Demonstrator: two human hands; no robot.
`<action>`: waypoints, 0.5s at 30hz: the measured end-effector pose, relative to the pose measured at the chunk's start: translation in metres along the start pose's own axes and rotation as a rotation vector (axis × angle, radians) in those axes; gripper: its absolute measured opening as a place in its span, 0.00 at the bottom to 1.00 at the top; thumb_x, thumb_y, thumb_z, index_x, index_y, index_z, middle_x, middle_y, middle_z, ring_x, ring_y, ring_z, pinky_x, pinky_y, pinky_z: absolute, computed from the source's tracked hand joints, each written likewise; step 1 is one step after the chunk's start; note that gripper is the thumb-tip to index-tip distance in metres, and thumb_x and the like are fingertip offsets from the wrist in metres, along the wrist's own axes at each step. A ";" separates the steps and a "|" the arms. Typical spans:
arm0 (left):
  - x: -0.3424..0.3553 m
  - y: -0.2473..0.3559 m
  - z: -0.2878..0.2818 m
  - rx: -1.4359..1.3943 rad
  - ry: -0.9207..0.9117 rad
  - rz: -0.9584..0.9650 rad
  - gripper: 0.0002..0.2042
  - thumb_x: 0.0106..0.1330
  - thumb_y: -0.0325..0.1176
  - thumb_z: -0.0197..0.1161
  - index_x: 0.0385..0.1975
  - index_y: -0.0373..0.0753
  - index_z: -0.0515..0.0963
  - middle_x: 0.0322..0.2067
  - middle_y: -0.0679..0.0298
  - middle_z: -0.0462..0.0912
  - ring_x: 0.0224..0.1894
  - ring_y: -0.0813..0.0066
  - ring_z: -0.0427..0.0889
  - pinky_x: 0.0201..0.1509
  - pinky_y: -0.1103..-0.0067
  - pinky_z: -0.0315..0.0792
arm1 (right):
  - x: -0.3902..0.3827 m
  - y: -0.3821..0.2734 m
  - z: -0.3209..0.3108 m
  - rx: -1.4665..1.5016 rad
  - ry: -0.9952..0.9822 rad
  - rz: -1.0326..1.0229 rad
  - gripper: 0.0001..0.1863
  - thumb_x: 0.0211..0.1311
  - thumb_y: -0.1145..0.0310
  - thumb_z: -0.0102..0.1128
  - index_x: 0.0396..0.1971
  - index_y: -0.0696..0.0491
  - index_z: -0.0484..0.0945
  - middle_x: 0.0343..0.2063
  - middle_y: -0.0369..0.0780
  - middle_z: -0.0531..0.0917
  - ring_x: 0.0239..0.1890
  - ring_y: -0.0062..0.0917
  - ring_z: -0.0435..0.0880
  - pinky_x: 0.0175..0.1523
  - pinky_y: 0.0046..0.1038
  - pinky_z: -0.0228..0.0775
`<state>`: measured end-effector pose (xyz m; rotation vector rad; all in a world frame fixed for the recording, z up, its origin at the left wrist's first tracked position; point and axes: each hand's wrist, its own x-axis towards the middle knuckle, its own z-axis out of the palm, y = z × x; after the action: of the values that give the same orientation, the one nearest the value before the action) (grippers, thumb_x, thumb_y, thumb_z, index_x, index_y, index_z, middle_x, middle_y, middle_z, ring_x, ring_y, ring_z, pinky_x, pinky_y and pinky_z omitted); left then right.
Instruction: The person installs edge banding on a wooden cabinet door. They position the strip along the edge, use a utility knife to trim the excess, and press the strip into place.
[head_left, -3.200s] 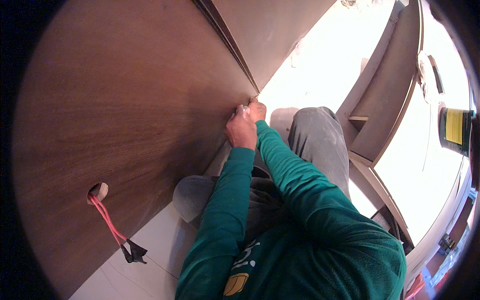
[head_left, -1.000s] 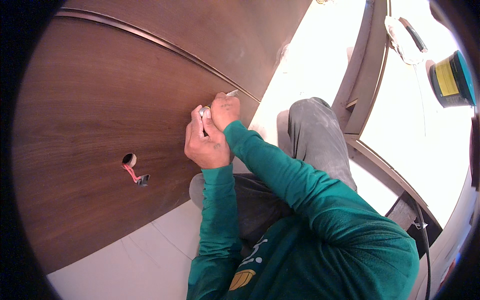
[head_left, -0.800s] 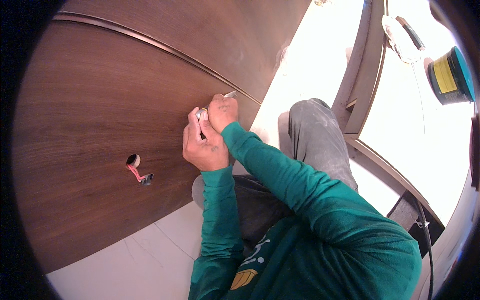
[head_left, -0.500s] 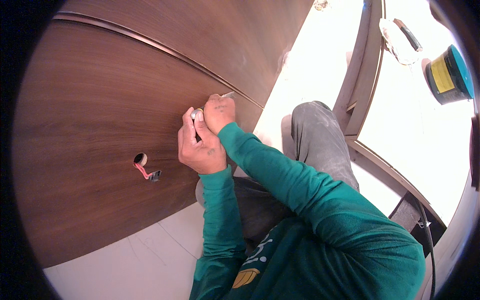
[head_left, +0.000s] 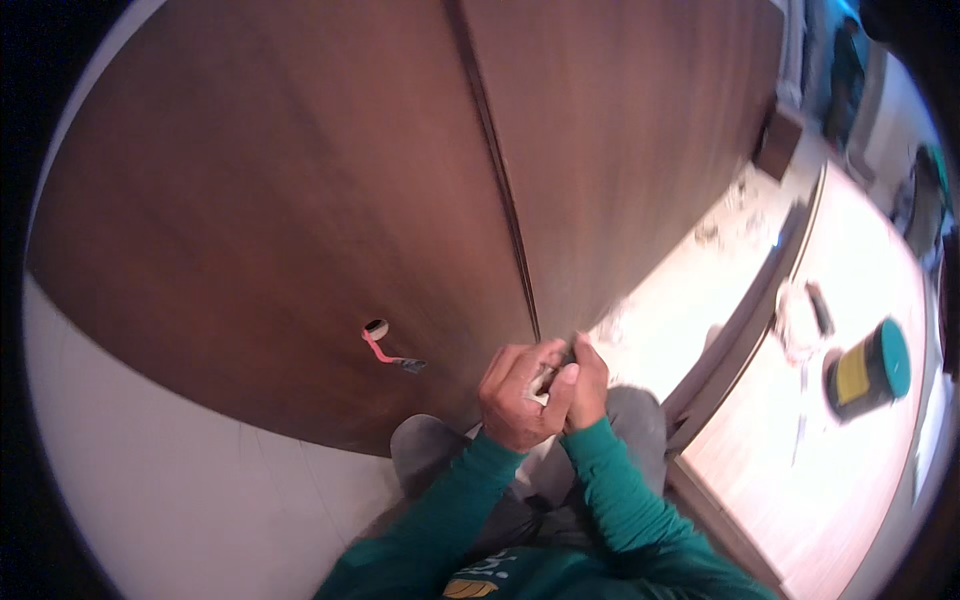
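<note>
My left hand (head_left: 515,400) is curled, with its fingers bent around a small whitish and dark object (head_left: 541,383) that the fingers mostly hide. Close against it, my right hand (head_left: 590,385) is closed too, its thumb reaching across toward the left fingers. A dark bit (head_left: 568,353) shows between the two hands, too blurred to name. Both hands are above my knees, in front of a dark brown wood panel (head_left: 250,220). A dark vertical groove (head_left: 495,150) runs down the panel and ends just above the hands.
Left of my hands, a round hole (head_left: 376,328) in the panel has red wire (head_left: 374,347) hanging out, with a dark end piece (head_left: 410,366). At right, a black tub (head_left: 862,375) with teal lid and yellow label stands on a pale board (head_left: 740,470), near a dark-handled tool (head_left: 820,308).
My hands have drawn back from the panel to above my knees. The view has turned, so the groove now runs nearly upright. The blade tip seen by my right hand no longer shows clearly.
</note>
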<state>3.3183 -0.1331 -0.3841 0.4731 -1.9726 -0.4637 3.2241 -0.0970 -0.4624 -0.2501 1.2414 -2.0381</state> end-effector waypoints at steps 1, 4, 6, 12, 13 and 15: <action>0.002 0.004 0.013 -0.097 0.004 -0.058 0.12 0.60 0.29 0.69 0.44 0.36 0.83 0.34 0.58 0.84 0.38 0.66 0.83 0.39 0.74 0.79 | 0.014 0.013 -0.025 -0.192 0.052 -0.328 0.17 0.77 0.57 0.45 0.39 0.58 0.73 0.26 0.36 0.76 0.26 0.20 0.73 0.31 0.26 0.68; 0.042 0.017 0.018 -0.037 0.141 -0.135 0.16 0.60 0.28 0.69 0.49 0.35 0.81 0.40 0.56 0.83 0.42 0.65 0.83 0.40 0.76 0.81 | 0.013 0.017 -0.052 -0.509 0.213 -0.240 0.27 0.76 0.59 0.46 0.63 0.65 0.66 0.30 0.42 0.80 0.28 0.24 0.78 0.37 0.28 0.72; 0.074 0.030 0.028 0.006 0.212 -0.092 0.26 0.62 0.30 0.68 0.61 0.34 0.72 0.55 0.50 0.76 0.54 0.57 0.78 0.54 0.67 0.76 | 0.037 0.057 -0.097 -0.651 0.321 -0.393 0.28 0.73 0.60 0.49 0.65 0.64 0.64 0.42 0.54 0.81 0.39 0.38 0.82 0.49 0.36 0.73; 0.151 0.038 0.035 0.133 0.353 -0.179 0.41 0.64 0.37 0.68 0.73 0.33 0.52 0.65 0.43 0.63 0.64 0.42 0.67 0.68 0.58 0.63 | 0.031 0.066 -0.087 -0.424 0.219 -0.224 0.16 0.73 0.59 0.53 0.47 0.58 0.74 0.19 0.36 0.76 0.19 0.21 0.75 0.26 0.27 0.68; 0.154 0.038 0.037 0.118 0.363 -0.208 0.42 0.64 0.37 0.68 0.73 0.33 0.50 0.65 0.42 0.62 0.64 0.41 0.66 0.68 0.58 0.63 | 0.036 0.067 -0.089 -0.402 0.229 -0.208 0.15 0.73 0.59 0.53 0.45 0.57 0.74 0.19 0.35 0.76 0.19 0.20 0.74 0.25 0.26 0.67; 0.160 0.040 0.044 0.078 0.378 -0.266 0.44 0.63 0.38 0.68 0.74 0.33 0.47 0.64 0.41 0.62 0.64 0.40 0.66 0.68 0.58 0.64 | 0.054 0.079 -0.113 -0.393 0.249 -0.182 0.15 0.73 0.59 0.54 0.44 0.58 0.75 0.19 0.36 0.76 0.19 0.20 0.75 0.25 0.26 0.67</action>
<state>3.2081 -0.1764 -0.2614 0.8166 -1.5739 -0.4278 3.1665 -0.0767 -0.5972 -0.3092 1.8347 -2.0049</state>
